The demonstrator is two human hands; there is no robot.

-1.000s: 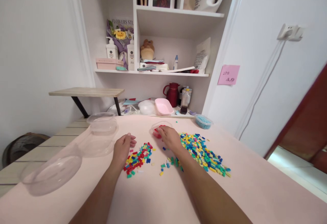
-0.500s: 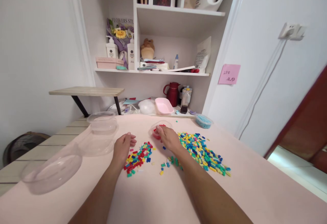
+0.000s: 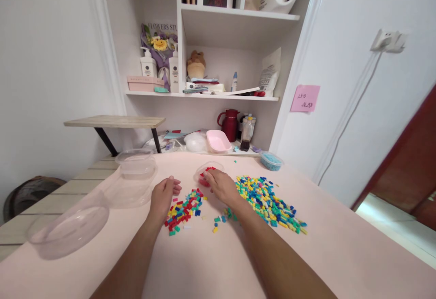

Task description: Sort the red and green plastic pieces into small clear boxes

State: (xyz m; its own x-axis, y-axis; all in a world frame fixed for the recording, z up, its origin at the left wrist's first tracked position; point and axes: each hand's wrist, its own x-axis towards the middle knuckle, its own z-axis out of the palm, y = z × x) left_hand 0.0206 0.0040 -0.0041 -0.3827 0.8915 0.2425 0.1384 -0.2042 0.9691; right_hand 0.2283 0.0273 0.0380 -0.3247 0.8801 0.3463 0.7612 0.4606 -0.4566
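My right hand grips the near right rim of a small round clear plastic tub, thumb over the edge and fingers partly hidden below. Red toy bricks lie inside the tub. My left hand rests on its side on the pink table, fingers loosely bent and apart, nothing visible in it. Close to its right lies a small mixed pile of red, yellow, green and blue bricks. A larger pile of mostly yellow, blue and green bricks spreads beyond my right forearm.
Clear plastic containers stand along the table's left side. A tub of light blue pieces sits at the back right. Behind the table are a pink tray, a red jug and shelves. Stray bricks lie between the piles.
The clear tub with red bricks has shifted slightly left, together with my right hand. My left hand stays where it was.
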